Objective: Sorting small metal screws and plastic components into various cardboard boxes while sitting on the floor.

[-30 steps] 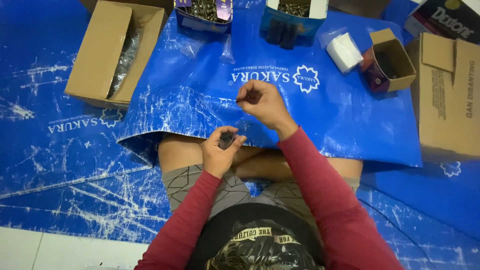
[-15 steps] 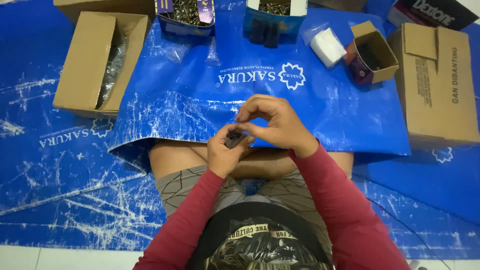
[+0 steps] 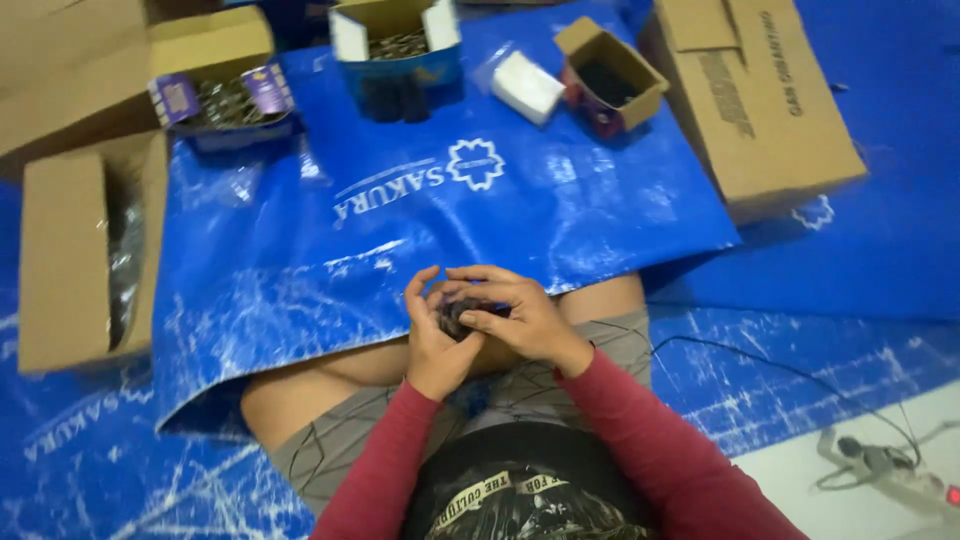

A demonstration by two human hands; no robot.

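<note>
Clenched together over the lap: left hand [image 3: 437,345] cupped beneath, right hand [image 3: 510,315] folded across from the right, both gripping a small dark part [image 3: 462,318]. Sat between the fingertips, inside the grip, nearer the right thumb. Long axis and pointing direction too hidden to tell. Lay just below the near edge of the blue sheet [image 3: 420,220]; open blue box [image 3: 398,55] well beyond.
</note>
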